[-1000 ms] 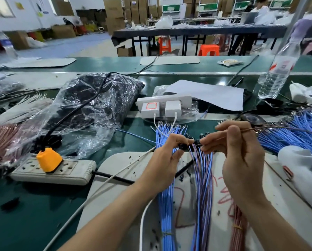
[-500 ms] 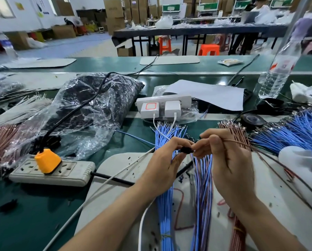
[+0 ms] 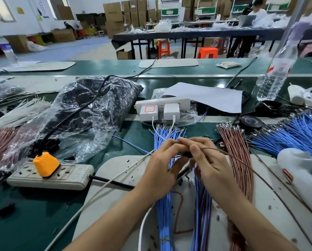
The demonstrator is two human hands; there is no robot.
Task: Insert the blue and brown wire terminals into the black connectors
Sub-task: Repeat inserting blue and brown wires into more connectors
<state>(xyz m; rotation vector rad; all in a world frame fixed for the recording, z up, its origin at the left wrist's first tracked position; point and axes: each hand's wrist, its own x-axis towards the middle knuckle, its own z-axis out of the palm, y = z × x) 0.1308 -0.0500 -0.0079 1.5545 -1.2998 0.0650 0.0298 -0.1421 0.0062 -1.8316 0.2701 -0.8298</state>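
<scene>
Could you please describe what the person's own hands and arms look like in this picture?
The left grip and the right grip are bare hands, with no gloves, rings or tape showing. Both forearms are bare to the picture's bottom edge: no sleeves, watch or wristband in view. The right thumbnail is short and unpainted.

Green bench top (image 3: 33, 223) is pretty packed. White mat (image 3: 115, 169) at the near edge, with a blue wire bundle (image 3: 163, 223) and a brown wire bundle (image 3: 240, 160) lying across it. Left of the mat sits a grey power strip (image 3: 70, 176), behind it a clear bag of black parts (image 3: 90, 105). Further back: a white socket block (image 3: 162, 104), a paper sheet (image 3: 206, 96), a black tape roll (image 3: 251, 122), and a water bottle (image 3: 276, 75) standing far right.
</scene>
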